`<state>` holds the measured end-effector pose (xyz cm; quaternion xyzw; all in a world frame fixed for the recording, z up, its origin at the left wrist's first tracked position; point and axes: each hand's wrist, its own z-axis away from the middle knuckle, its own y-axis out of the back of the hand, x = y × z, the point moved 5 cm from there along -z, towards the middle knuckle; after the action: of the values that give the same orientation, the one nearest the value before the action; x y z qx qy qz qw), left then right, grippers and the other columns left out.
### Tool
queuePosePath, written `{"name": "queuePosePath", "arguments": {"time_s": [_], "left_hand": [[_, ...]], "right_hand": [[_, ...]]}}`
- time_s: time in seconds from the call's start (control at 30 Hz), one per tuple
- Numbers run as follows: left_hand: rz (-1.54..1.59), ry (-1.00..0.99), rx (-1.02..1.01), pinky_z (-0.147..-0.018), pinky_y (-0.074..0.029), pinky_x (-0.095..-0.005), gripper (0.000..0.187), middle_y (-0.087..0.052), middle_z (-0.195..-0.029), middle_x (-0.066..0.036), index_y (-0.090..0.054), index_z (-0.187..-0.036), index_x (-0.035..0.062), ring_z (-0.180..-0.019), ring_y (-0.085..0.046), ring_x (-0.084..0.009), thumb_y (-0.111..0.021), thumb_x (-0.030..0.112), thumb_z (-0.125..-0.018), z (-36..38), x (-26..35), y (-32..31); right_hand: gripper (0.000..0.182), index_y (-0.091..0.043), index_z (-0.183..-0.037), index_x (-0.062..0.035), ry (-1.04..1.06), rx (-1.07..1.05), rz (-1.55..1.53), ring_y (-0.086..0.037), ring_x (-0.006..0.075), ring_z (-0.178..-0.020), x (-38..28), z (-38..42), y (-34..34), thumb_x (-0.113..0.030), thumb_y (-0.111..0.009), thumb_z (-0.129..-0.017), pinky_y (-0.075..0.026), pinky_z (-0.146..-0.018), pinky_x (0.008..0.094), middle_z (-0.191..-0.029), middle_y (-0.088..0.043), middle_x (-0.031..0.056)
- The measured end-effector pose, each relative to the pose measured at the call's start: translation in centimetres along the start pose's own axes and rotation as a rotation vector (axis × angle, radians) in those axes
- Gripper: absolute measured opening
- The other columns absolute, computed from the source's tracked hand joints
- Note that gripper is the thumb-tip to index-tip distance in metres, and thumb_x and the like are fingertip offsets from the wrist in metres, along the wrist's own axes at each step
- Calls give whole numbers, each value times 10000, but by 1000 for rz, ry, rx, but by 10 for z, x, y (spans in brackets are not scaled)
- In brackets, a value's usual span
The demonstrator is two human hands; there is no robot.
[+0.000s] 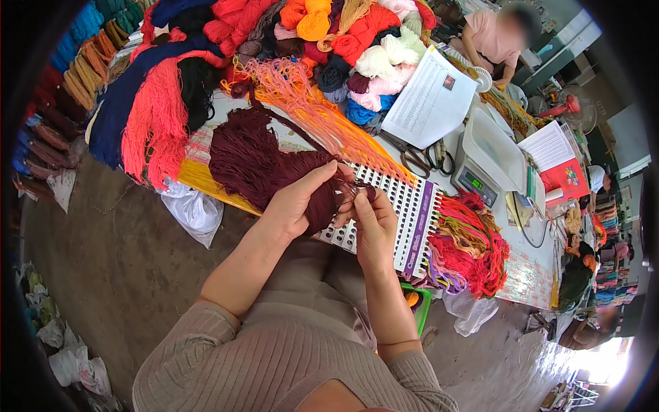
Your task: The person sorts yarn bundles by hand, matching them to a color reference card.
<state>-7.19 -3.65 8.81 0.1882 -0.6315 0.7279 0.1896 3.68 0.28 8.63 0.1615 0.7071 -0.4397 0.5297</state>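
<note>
A large bundle of dark maroon thread [247, 154] lies across the table's near edge and hangs partly over it. My left hand [305, 196] is closed on the end of this bundle. Close beside it, my right hand [371, 218] pinches a few maroon strands between thumb and fingers. Under and behind the hands is a white board with rows of round holes and a purple strip [417, 230]. Red, green and orange threads [470, 244] hang from the board's right side. Orange and pink threads [302, 96] run along its far side.
Heaped yarn skeins [329, 41] fill the back. Black scissors [439, 158], a printed sheet [429, 96] and a scale with a white tray [494, 151] stand to the right. A white plastic bag [192, 211] hangs at the near left edge. Another person [491, 41] sits at the far right.
</note>
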Motion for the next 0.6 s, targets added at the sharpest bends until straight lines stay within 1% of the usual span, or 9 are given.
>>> {"name": "queuePosePath", "arguments": {"time_s": [0.03,0.1,0.2,0.33,0.4,0.43,0.5,0.53,0.6], "left_hand": [[0,0,0,-553,-470,-303,291,-599,-789,-99,-584,-1027,15,-644,-579,-178,-474,265,-927,0,0,0],[-53,-38,92,-597,-483,-287,281,-596,-790,-79,-572,-1067,17,-692,-570,-151,-470,237,-926,1,2,4],[-73,-67,170,-635,-483,-277,267,-597,-792,-65,-578,-1044,9,-705,-566,-138,-476,225,-924,-1,2,9],[-101,-94,193,-647,-475,-265,267,-573,-744,-44,-582,-1027,1,-709,-553,-133,-472,222,-926,-2,3,10],[18,-26,68,-595,-460,-243,254,-518,-692,-16,-586,-1024,24,-646,-525,-107,-488,234,-922,-1,1,7],[18,-27,68,-595,-460,-243,254,-518,-692,-16,-586,-1024,24,-646,-525,-107,-488,234,-922,-1,3,7],[71,50,15,-524,-420,-208,246,-459,-637,7,-587,-1015,29,-561,-461,-79,-486,234,-923,1,2,4],[71,51,15,-524,-420,-208,246,-459,-637,7,-587,-1015,29,-561,-461,-79,-486,234,-923,2,3,5],[-31,72,8,-459,-353,-185,243,-470,-632,9,-592,-1002,37,-519,-419,-52,-494,243,-919,4,3,5]], "right_hand": [[183,-510,-939,7,0,0,0,-569,139,-625,0,0,0,-172,-475,-937,-462,-624,253,-766,-582,75],[186,-502,-929,3,-1,-13,36,-561,136,-619,-3,1,-1,-180,-473,-938,-460,-617,253,-757,-573,68],[185,-496,-921,-1,-1,-8,51,-553,131,-613,-2,1,1,-183,-470,-940,-457,-613,252,-746,-566,63],[186,-495,-919,-2,-5,-4,53,-551,127,-617,-1,1,2,-185,-468,-941,-456,-614,251,-742,-565,60],[177,-496,-924,-7,-7,-5,32,-556,134,-626,1,1,3,-181,-467,-941,-458,-620,255,-757,-570,65],[177,-496,-924,-7,-7,-5,31,-556,134,-626,1,1,1,-181,-467,-941,-458,-620,255,-757,-570,65],[141,-491,-921,-29,5,57,-35,-556,162,-600,0,1,-1,-166,-458,-936,-465,-601,253,-790,-593,103],[141,-491,-921,-29,5,57,-35,-556,162,-600,-3,1,-2,-166,-458,-936,-465,-601,253,-790,-593,103],[139,-484,-924,-34,-54,20,-138,-565,172,-603,-5,2,-3,-168,-451,-937,-470,-598,259,-756,-578,98]]}}
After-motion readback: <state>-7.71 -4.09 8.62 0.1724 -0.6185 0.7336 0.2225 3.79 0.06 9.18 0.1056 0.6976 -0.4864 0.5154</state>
